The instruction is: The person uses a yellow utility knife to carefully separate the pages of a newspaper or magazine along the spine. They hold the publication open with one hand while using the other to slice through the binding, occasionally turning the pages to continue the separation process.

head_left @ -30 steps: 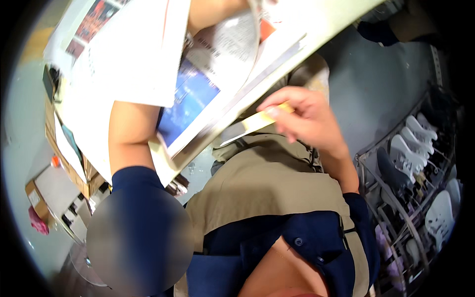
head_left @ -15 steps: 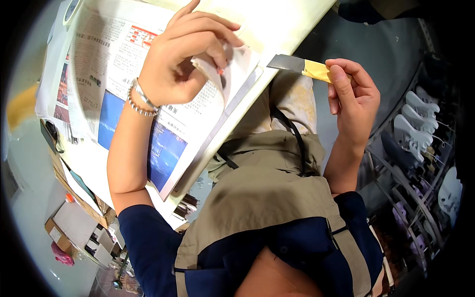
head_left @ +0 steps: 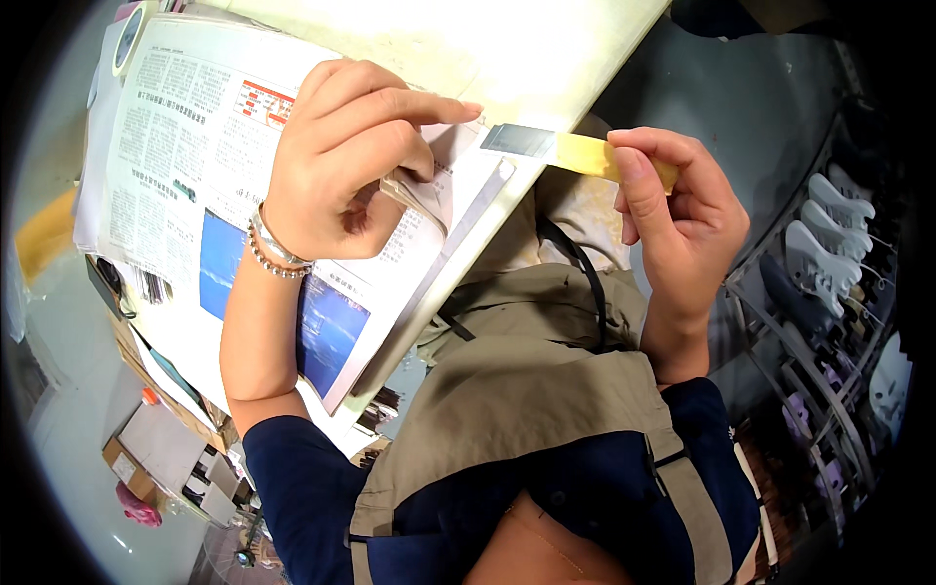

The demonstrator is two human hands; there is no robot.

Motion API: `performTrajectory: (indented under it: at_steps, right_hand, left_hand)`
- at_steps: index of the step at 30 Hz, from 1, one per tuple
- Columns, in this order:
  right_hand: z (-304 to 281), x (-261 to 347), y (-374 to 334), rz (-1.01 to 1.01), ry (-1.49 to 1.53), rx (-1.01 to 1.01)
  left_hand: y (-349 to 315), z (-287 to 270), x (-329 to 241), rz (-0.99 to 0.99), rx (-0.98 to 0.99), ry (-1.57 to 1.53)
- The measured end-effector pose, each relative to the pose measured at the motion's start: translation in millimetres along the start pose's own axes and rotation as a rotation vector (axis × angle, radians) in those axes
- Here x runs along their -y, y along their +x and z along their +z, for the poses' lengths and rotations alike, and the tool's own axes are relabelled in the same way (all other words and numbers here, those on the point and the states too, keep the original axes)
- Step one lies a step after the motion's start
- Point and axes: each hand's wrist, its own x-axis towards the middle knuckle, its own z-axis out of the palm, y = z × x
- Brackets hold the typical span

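Note:
Between the thumb and fingers of my right hand point(head_left: 682, 205) is a flat, wide-bladed knife point(head_left: 583, 154), its grip wrapped in yellow. The grey blade points left, and its tip lies over the table's right edge. My left hand point(head_left: 341, 156) is closed on a thin, pale, curled piece point(head_left: 427, 202) with a beige edge; its material is unclear. Part of this piece is hidden by the fingers. Under the left hand spreads a newspaper point(head_left: 156, 136) with blue pictures. Close beside the newspaper's right edge lies a grey strip point(head_left: 466, 203).
The white table point(head_left: 546, 58) slants across the view, its edge close to my apron point(head_left: 526, 390). A roll of tape point(head_left: 129, 39) is at the far left. Pale moulded shapes point(head_left: 829, 253) hang on a rack at right. Boxes point(head_left: 161, 439) stand at lower left.
My left hand has come nearer to me with the pale piece, its fingers more curled. The knife has shifted left and slightly down, bringing its blade tip closer to the left hand.

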Motion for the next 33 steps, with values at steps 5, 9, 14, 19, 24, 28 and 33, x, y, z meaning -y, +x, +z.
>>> performTrajectory:
  at_steps: [5, 9, 14, 19, 24, 28, 33]
  right_hand:
    - [0.9, 3.5, -0.6, -0.021, -0.072, -0.039]
    - [0.9, 5.9, -2.1, -0.024, -0.083, 0.007]
    - [1.9, 5.3, -3.7, -0.066, -0.062, 0.009]
    - [2.1, 4.1, -3.4, -0.069, -0.056, -0.008]
    - [0.0, 6.1, -1.6, -0.063, -0.043, -0.066]
    - [-1.5, 6.1, 0.4, -0.105, -0.067, -0.051]
    - [-1.4, 6.1, 0.9, -0.121, -0.059, -0.039]
  left_hand:
    - [-1.4, -1.2, -1.2, 0.029, -0.005, 0.049]
    - [-0.2, -0.3, -4.1, 0.008, 0.006, 0.069]
    - [-1.8, -0.6, -3.8, 0.04, -0.013, 0.105]
    - [-2.2, -3.7, -4.8, 0.053, -0.022, 0.116]
    - [-1.6, -3.8, -5.5, 0.051, -0.024, 0.119]
    - [-1.6, -3.1, -5.3, 0.054, -0.024, 0.122]
    - [-1.7, -2.8, -5.0, 0.056, -0.026, 0.122]
